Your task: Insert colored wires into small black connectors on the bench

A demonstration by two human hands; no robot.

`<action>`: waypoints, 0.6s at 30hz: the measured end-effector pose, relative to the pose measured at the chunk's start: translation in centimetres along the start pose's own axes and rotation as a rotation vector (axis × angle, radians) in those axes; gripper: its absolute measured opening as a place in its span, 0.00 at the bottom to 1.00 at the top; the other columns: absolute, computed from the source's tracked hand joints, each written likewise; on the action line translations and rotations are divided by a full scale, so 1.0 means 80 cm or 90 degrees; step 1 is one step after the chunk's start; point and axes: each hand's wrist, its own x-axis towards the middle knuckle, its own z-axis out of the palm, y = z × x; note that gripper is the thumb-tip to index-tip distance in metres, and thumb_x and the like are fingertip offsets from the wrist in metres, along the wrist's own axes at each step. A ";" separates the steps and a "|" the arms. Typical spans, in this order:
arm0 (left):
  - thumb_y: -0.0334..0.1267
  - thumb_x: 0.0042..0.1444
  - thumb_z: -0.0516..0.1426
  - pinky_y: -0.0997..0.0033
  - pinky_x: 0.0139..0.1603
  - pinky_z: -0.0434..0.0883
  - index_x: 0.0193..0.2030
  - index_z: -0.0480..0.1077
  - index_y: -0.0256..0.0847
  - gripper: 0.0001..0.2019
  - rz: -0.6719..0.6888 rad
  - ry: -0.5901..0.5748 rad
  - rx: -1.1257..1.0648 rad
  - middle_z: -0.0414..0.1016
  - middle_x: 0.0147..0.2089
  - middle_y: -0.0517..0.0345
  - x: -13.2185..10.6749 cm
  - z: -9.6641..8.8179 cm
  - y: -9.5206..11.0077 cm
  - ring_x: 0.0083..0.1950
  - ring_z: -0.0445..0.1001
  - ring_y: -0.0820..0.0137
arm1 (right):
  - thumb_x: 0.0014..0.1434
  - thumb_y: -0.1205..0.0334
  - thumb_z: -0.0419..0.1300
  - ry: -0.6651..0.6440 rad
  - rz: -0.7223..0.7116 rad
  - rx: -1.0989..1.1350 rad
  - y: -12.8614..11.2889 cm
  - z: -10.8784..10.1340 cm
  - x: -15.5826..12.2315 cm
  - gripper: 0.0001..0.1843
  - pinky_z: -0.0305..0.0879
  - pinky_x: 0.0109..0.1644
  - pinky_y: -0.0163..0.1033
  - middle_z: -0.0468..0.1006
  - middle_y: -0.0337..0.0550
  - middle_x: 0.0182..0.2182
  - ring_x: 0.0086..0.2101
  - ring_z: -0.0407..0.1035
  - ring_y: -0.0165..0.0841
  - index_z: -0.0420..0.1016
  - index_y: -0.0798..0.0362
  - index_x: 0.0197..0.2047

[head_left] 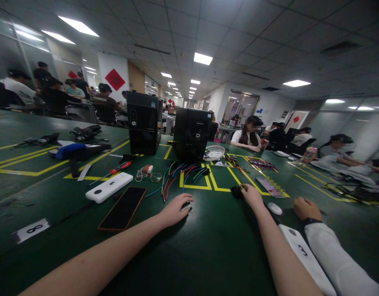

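Note:
My left hand [178,209] rests low over the green table, fingers apart and holding nothing. In front of it lie loose red, blue, yellow and green wires [167,181]. Farther right, my right hand [252,197] has its fingertips closed on a small dark bundle [237,191] beside the yellow tape lines. Its exact kind is too dark to make out. To the left of my left hand is a phone [124,209] with a brown-edged case.
Two black computer cases [192,135] stand ahead. At left lie a white power bank [109,187], a red-handled screwdriver [120,167] and eyeglasses [155,177]. Beyond them is a white basket [214,152]. Another person's sleeved arm [334,246] lies at right, near a white power bank [300,248].

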 end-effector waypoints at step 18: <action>0.36 0.56 0.53 0.62 0.59 0.59 0.49 0.68 0.43 0.13 0.009 -0.012 0.012 0.66 0.53 0.54 0.000 0.000 0.000 0.56 0.63 0.65 | 0.54 0.66 0.49 -0.107 -0.010 0.007 0.006 0.010 0.009 0.22 0.60 0.45 0.33 0.73 0.48 0.47 0.45 0.67 0.35 0.71 0.56 0.51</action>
